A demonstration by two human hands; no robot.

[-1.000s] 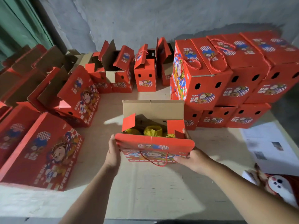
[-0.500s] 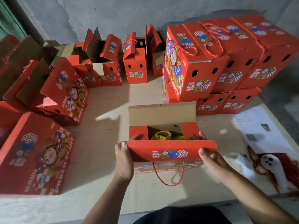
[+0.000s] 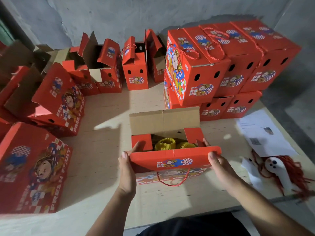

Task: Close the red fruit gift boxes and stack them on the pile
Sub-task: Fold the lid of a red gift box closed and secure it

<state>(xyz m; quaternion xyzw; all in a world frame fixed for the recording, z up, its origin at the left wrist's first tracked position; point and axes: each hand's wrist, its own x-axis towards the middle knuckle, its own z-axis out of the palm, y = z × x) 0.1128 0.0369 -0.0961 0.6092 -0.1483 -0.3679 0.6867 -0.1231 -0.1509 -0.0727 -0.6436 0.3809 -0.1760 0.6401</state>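
Left hand [image 3: 127,169] and right hand [image 3: 219,163] grip the near flap of the open red cardboard fruit box [image 3: 172,161], ready to fold it shut.

Dim — hard shadows, fisheye edges

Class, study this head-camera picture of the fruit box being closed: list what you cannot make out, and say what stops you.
- Fruit count in the open box: head view, the near flap and side tabs cover most of it; only yellow netting shows.
- Left hand and right hand fingers: partly hidden behind the flap.
- Print on the paper sheet: too small.
- Stacked pile: rear boxes hidden by front ones.
- Boxes at left: cut by the frame edge.
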